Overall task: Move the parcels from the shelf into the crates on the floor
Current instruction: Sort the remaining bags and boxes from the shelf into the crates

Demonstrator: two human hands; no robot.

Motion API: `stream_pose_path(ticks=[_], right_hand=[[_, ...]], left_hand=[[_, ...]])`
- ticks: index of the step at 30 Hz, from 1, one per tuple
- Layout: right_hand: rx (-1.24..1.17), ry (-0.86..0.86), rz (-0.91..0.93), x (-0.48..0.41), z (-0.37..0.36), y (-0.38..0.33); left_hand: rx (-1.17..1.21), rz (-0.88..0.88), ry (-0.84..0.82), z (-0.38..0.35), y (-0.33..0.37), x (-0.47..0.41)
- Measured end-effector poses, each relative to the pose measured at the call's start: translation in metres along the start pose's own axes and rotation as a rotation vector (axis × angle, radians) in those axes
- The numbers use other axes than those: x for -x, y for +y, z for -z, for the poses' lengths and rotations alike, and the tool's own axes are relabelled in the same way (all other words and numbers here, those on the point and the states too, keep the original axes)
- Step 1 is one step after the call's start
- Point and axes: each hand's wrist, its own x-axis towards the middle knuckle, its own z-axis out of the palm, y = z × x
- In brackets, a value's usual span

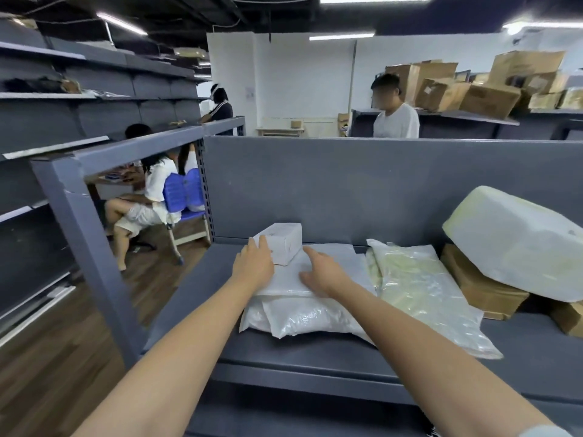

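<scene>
The box (282, 242) sits on top of a flat mailer (334, 260) at the back left of the shelf (315, 364). The mailer itself lies on a bubble bag (303, 320). The left hand (254, 263) has its fingers against the box's near end, but whether they close round it cannot be told. The right hand (321, 272) lies flat and relaxed on the mailer and grasps nothing.

The likely trouble is the slick stack. If the box is pulled by one end, it could tip or skate across the plastic. If the mailer is dragged out with the box on it, the box may slide off toward the open left side and drop to the floor. A lift of the mailer could also bring the bubble bag forward over the shelf's front edge. The crates are out of view, so the carry down to them would start blind.

Just right of the stack lies a clear bag (416, 294), its corner overhanging the front edge. A sideways sweep could nudge it off. Beyond it are cartons (473, 279) with a big wrapped bundle (517, 244) leaning on them, tilted and maybe easy to unsettle.

A grey panel (347, 184) closes the back of the shelf, and the frame's post (82, 234) stands at the left, in the way of a wide swing. Past the post a person (148, 197) sits on a blue chair (183, 190). Another person (396, 116) stands behind the panel.
</scene>
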Motion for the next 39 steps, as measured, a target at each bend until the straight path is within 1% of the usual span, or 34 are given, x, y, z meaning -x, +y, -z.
stream_pose_path(ticks=[3, 5, 11, 13, 15, 17, 19, 22, 25, 27, 29, 31, 33, 36, 37, 39], right_hand=[[-0.047, -0.027, 0.012, -0.01, -0.008, -0.006], [-0.093, -0.027, 0.008, -0.016, -0.009, -0.009], [-0.36, -0.033, -0.041, -0.031, -0.01, -0.014], [-0.475, 0.037, -0.069, -0.036, -0.011, -0.014], [-0.558, 0.109, -0.137, -0.041, -0.009, -0.011], [-0.614, 0.12, -0.176, -0.042, -0.008, -0.006], [-0.617, 0.131, -0.186, -0.04, -0.006, -0.002], [-0.567, 0.19, -0.206, -0.032, -0.004, 0.003], [-0.425, 0.26, -0.211, -0.026, -0.005, 0.005], [-0.327, 0.296, -0.222, -0.02, -0.004, 0.007], [-0.328, 0.343, -0.247, -0.01, 0.0, 0.01], [-0.349, 0.377, -0.215, 0.001, 0.006, 0.017], [-0.352, 0.353, -0.149, 0.011, 0.014, 0.027], [-0.396, 0.297, -0.009, 0.028, 0.034, 0.04], [-0.403, 0.282, 0.031, 0.035, 0.042, 0.042], [-0.447, 0.254, 0.1, 0.05, 0.058, 0.047]], left_hand=[[0.006, 0.044, -0.042, -0.001, -0.008, -0.013], [0.072, 0.052, -0.085, -0.002, -0.01, -0.019], [0.39, -0.011, -0.082, 0.0, 0.0, -0.021], [0.502, -0.015, -0.099, -0.001, 0.005, -0.023], [0.637, 0.015, -0.084, -0.001, 0.007, -0.026], [0.796, 0.043, -0.058, -0.001, 0.009, -0.028], [0.919, 0.023, -0.06, -0.002, 0.011, -0.028], [0.986, -0.016, -0.07, 0.001, 0.018, -0.018], [1.032, -0.036, -0.091, 0.003, 0.029, -0.002], [0.992, -0.063, -0.096, 0.002, 0.036, 0.008], [0.894, -0.118, -0.107, 0.006, 0.042, 0.02], [0.822, -0.181, -0.13, 0.011, 0.044, 0.028], [0.702, -0.251, -0.127, 0.015, 0.043, 0.035], [0.387, -0.332, 0.0, 0.021, 0.038, 0.043], [0.314, -0.346, 0.027, 0.023, 0.037, 0.045], [0.2, -0.36, 0.002, 0.027, 0.035, 0.05]])
